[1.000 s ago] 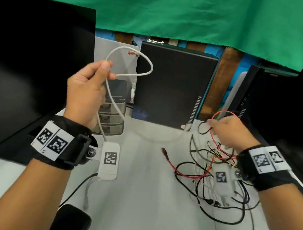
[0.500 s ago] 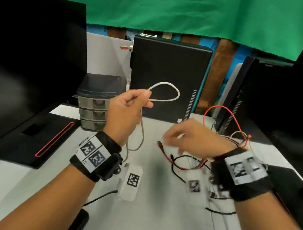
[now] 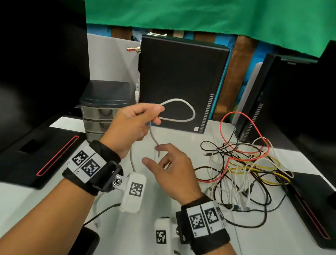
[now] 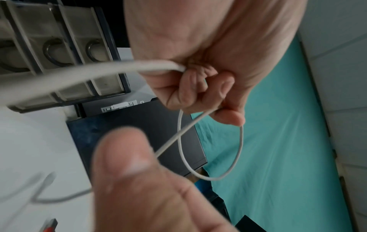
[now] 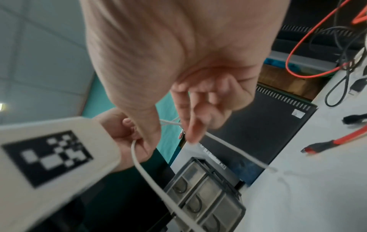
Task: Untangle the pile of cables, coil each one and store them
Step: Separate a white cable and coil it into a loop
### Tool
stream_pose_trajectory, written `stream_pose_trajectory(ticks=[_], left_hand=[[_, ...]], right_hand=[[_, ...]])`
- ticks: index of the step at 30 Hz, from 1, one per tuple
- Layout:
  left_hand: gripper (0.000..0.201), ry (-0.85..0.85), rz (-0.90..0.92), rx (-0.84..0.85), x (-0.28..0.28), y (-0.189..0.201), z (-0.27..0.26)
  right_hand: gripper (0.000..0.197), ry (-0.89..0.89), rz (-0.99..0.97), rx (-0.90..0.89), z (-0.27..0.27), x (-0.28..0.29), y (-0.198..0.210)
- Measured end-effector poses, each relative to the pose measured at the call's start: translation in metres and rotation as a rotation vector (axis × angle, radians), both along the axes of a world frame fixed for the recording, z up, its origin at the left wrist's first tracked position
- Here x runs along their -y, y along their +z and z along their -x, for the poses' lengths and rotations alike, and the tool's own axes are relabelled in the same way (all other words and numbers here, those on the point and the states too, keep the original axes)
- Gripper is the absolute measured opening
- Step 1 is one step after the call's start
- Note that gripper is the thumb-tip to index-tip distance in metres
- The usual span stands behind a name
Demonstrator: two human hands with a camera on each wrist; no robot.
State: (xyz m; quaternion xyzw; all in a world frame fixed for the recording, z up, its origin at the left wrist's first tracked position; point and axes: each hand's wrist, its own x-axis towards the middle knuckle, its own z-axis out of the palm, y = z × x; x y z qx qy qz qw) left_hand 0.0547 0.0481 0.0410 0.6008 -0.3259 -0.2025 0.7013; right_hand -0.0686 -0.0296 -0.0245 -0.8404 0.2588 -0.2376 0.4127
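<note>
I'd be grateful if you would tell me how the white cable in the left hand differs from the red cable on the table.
The white cable is pinched in the left hand, lifted clear of the table; the red cable lies in the tangled pile, untouched. The white one forms one neat loop; the red one winds among the other wires. Both are thin and flexible.
</note>
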Motion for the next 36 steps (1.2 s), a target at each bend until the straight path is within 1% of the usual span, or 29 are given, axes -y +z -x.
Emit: stream_pose_trajectory(ticks=[3, 5, 7, 8, 9, 11, 12, 14, 15, 16, 17, 19, 20, 21, 23, 25, 26, 27, 29, 30, 31, 32, 33, 34, 35, 36], left_hand=[[0.018, 0.002, -0.013, 0.014, -0.001, 0.002, 0.003], [0.018, 0.010, -0.006, 0.022, -0.002, 0.004, 0.003], [0.018, -0.002, 0.012, 0.017, -0.002, 0.005, 0.003], [0.017, -0.009, 0.010, 0.025, -0.002, 0.004, 0.003], [0.017, -0.012, -0.013, 0.056, -0.002, 0.003, 0.002], [0.015, -0.024, -0.139, 0.192, -0.001, 0.001, -0.001], [0.016, -0.023, -0.256, 0.300, -0.002, 0.000, -0.004], [0.028, 0.039, -0.561, 0.568, -0.005, -0.002, -0.008], [0.032, 0.085, -0.658, 0.659, -0.008, 0.000, -0.007], [0.036, 0.089, -0.681, 0.693, -0.010, 0.003, -0.005], [0.040, 0.024, -0.659, 0.670, -0.011, 0.008, -0.001], [0.042, -0.249, -0.591, 0.514, -0.013, 0.013, 0.011], [0.040, -0.375, -0.602, 0.489, -0.012, 0.014, 0.018], [0.036, -0.448, -0.631, 0.507, -0.012, 0.014, 0.025], [0.030, -0.479, -0.687, 0.562, -0.010, 0.010, 0.031], [0.030, -0.496, -0.679, 0.504, -0.011, 0.008, 0.032], [0.031, -0.506, -0.652, 0.449, -0.013, 0.009, 0.032], [0.031, -0.501, -0.613, 0.398, -0.014, 0.012, 0.031], [0.032, -0.440, -0.518, 0.344, -0.017, 0.021, 0.030], [0.033, -0.401, -0.478, 0.337, -0.019, 0.025, 0.031], [0.034, -0.373, -0.445, 0.336, -0.021, 0.029, 0.032], [0.034, -0.361, -0.420, 0.342, -0.023, 0.033, 0.033], [0.034, -0.358, -0.410, 0.354, -0.025, 0.036, 0.034], [0.035, -0.360, -0.405, 0.364, -0.027, 0.039, 0.036], [0.036, -0.366, -0.400, 0.369, -0.029, 0.041, 0.037], [0.037, -0.376, -0.392, 0.368, -0.031, 0.043, 0.039]], right_hand=[[0.036, -0.111, 0.130, 0.039, -0.003, 0.004, 0.006], [0.026, -0.112, 0.164, 0.034, -0.004, 0.008, 0.012], [0.010, -0.023, 0.096, 0.019, -0.006, 0.012, 0.012], [0.008, 0.038, 0.030, 0.013, -0.004, 0.012, 0.010], [0.011, 0.086, -0.039, 0.017, -0.001, 0.010, 0.006], [0.018, 0.130, -0.165, 0.063, 0.007, 0.001, 0.003], [0.020, 0.130, -0.235, 0.112, 0.012, -0.002, 0.005], [0.020, 0.084, -0.377, 0.237, 0.018, -0.003, 0.013], [0.018, 0.051, -0.438, 0.302, 0.019, -0.001, 0.019], [0.017, 0.018, -0.490, 0.363, 0.020, 0.003, 0.025], [0.016, -0.013, -0.527, 0.422, 0.020, 0.007, 0.031], [0.017, -0.086, -0.566, 0.528, 0.018, 0.012, 0.034], [0.017, -0.132, -0.576, 0.571, 0.019, 0.014, 0.033], [0.017, -0.181, -0.589, 0.596, 0.020, 0.015, 0.030], [0.016, -0.254, -0.648, 0.605, 0.024, 0.019, 0.023], [0.016, -0.307, -0.714, 0.598, 0.028, 0.024, 0.019], [0.016, -0.354, -0.696, 0.596, 0.030, 0.027, 0.018], [0.017, -0.420, -0.608, 0.589, 0.031, 0.029, 0.017], [0.011, -0.561, -0.270, 0.591, 0.033, 0.030, 0.019], [0.003, -0.554, -0.109, 0.598, 0.035, 0.027, 0.022], [0.010, -0.481, 0.039, 0.568, 0.036, 0.022, 0.025], [0.022, -0.349, 0.163, 0.521, 0.036, 0.018, 0.025], [0.030, -0.214, 0.241, 0.490, 0.035, 0.014, 0.026], [0.031, -0.113, 0.275, 0.485, 0.034, 0.009, 0.028], [0.029, -0.041, 0.276, 0.513, 0.033, 0.005, 0.031], [0.026, -0.007, 0.248, 0.549, 0.034, 0.003, 0.034]])
